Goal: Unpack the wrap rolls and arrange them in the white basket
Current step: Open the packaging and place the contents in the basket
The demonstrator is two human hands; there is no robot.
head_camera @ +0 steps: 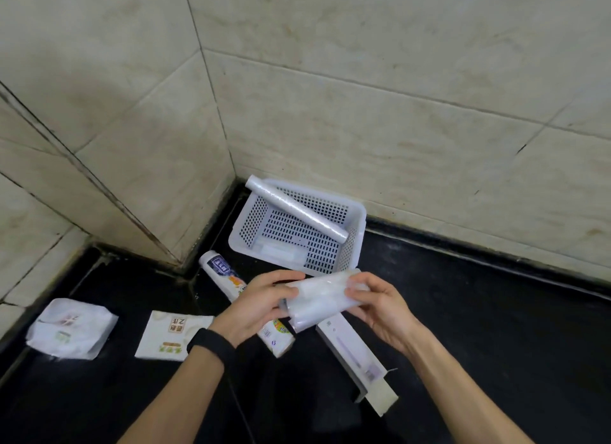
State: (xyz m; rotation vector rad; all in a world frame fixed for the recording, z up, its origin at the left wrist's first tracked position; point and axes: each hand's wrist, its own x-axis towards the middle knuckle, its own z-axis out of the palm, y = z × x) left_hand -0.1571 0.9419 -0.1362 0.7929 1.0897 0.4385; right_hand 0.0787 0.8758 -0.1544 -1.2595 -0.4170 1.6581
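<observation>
Both my hands hold a pack of clear wrap rolls (319, 299) just in front of the white basket (358, 213). My left hand (261, 303) grips its left end, and my right hand (380, 306) pinches its right end. One long clear roll (297, 208) lies slanted across the basket, its far end sticking over the back left corner. A flat pale pack (281, 250) lies on the basket floor. A printed wrap roll (228, 275) lies on the black counter beneath my left hand, partly hidden.
An open long white box (355, 354) lies on the counter under my right hand. Two white printed packets (71, 328) (173, 333) sit at the left. Tiled walls meet in a corner right behind the basket.
</observation>
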